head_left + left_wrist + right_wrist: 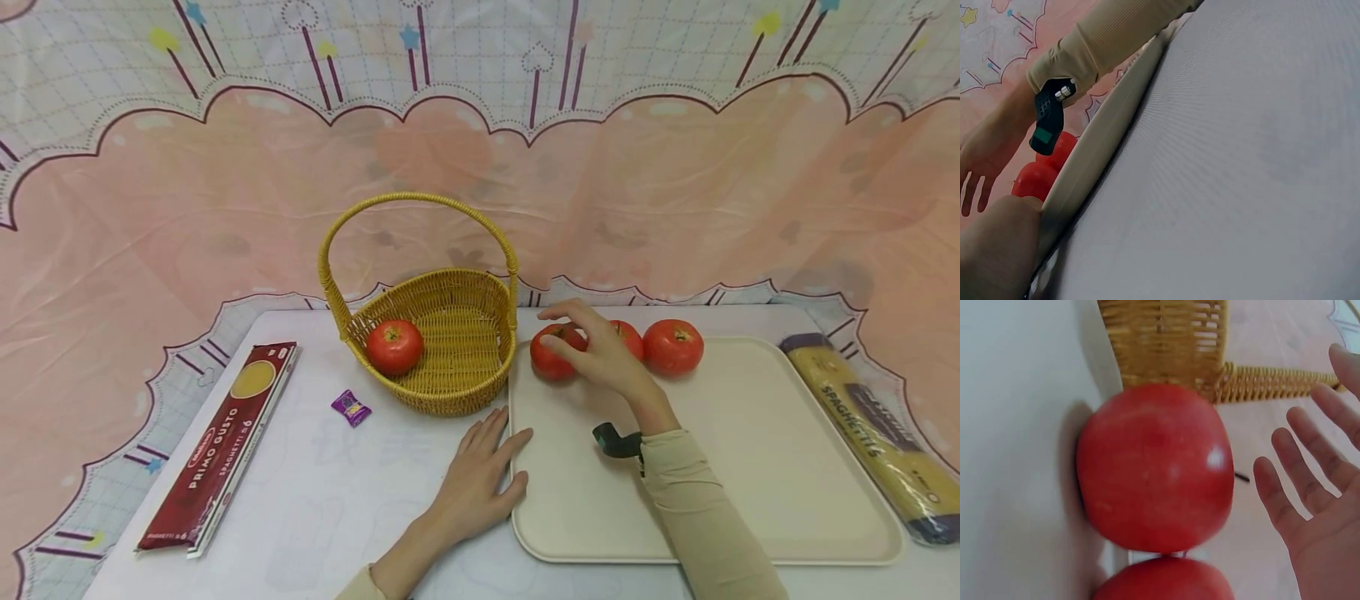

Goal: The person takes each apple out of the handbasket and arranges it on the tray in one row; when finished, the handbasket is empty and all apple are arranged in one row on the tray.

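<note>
Looks like staged set, room type unclear: printed cloth backdrop (675,183), white table (315,475).

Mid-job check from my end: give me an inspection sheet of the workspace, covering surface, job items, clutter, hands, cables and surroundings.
Surface: flat white tabletop, bearing a beige rectangular tray with rounded corners.
Job items: one round red tomato in a yellow woven basket with a tall handle; three more red tomatoes along the tray's back edge.
Clutter: long dark-red spaghetti packet left of the basket; small purple wrapped packet at its front left; clear spaghetti bag with purple ends beside the tray's right side.
Left hand: at the tray's left edge, holding nothing.
Right hand: at the leftmost of the three tomatoes, fingers apart, no grip.
Cables: nothing seen.
Surroundings: printed pink-and-white cloth behind the table.
</note>
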Motion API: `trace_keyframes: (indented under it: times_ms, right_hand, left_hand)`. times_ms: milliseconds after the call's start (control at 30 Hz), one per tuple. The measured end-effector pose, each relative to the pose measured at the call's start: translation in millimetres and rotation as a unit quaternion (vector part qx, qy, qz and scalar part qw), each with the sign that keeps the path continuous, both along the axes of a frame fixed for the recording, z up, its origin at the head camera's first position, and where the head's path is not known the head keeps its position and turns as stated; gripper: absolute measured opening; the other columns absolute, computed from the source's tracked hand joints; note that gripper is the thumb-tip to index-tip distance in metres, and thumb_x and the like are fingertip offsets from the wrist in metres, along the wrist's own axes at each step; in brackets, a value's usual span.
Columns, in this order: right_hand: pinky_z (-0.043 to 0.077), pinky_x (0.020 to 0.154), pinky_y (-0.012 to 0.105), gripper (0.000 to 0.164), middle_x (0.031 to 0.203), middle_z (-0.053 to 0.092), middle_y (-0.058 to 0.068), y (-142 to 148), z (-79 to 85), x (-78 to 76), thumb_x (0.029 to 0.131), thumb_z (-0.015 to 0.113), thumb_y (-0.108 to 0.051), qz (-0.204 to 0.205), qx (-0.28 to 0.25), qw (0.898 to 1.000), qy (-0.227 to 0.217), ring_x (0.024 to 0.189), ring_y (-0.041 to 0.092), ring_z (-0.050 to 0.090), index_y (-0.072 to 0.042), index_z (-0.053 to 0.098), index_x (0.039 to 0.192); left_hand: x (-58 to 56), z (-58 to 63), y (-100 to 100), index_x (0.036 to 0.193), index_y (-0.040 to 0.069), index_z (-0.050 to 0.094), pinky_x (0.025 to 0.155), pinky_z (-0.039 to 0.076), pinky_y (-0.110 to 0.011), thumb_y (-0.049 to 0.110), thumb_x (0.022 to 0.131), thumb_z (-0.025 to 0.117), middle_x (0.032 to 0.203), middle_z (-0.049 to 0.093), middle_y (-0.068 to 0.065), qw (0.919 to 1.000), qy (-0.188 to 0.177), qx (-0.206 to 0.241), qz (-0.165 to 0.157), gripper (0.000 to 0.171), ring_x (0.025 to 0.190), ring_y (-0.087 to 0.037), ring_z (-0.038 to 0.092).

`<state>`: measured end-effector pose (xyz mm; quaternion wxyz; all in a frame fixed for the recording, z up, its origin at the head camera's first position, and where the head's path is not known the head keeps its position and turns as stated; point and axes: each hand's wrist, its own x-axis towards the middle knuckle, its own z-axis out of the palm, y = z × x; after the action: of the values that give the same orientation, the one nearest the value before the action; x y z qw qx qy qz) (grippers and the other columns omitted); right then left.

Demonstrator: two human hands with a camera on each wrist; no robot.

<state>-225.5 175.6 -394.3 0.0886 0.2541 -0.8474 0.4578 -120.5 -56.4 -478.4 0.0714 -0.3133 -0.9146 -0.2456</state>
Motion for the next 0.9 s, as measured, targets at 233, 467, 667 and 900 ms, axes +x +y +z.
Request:
trace_keyframes:
  times_ms: [233,467,667,900]
  right_hand:
    - [0.046,0.099,0.046,0.036,0.124,0.056,0.001,-16,-0.1,-5.1,0.086,0.068,-0.019,0.026,0.014,0.999,0.041,0.114,0.019,0.054,-0.013,0.058,0.121]
    - [0.048,0.096,0.047,0.033,0.119,0.058,0.005,-33,3.8,-10.3,0.088,0.066,-0.014,0.065,0.039,0.995,0.061,0.112,0.027,0.055,-0.007,0.058,0.119]
    - [0.047,0.097,0.043,0.027,0.119,0.059,0.001,-43,10.4,-12.7,0.091,0.061,-0.019,0.088,0.07,0.991,0.07,0.11,0.025,0.056,-0.014,0.059,0.118]
    - [0.052,0.088,0.037,0.027,0.12,0.057,-0.001,-56,18.9,-17.1,0.093,0.059,-0.023,0.108,0.121,0.984,0.073,0.112,0.02,0.055,-0.015,0.058,0.119]
  left_hand:
    - [-1.1,-0.4,-1,0.136,0.02,0.05,0.115,0.025,-0.049,0.033,0.089,0.054,0.15,0.035,-0.016,0.9999,0.009,-0.008,-0.003,0.049,0.142,-0.029,0.029]
    - [-1.1,-1.0,-1,0.136,0.021,0.05,0.114,0.026,-0.05,0.034,0.089,0.053,0.15,0.035,-0.016,0.9997,0.015,-0.018,-0.002,0.049,0.142,-0.03,0.029]
    - [-0.3,0.7,-1,0.136,0.021,0.049,0.116,0.023,-0.048,0.035,0.09,0.053,0.151,0.034,-0.015,0.9998,0.004,-0.019,0.0,0.049,0.143,-0.029,0.028]
    - [0.6,0.3,-1,0.135,0.02,0.05,0.113,0.027,-0.05,0.034,0.089,0.053,0.149,0.037,-0.018,0.9994,0.029,-0.021,-0.002,0.048,0.141,-0.031,0.032]
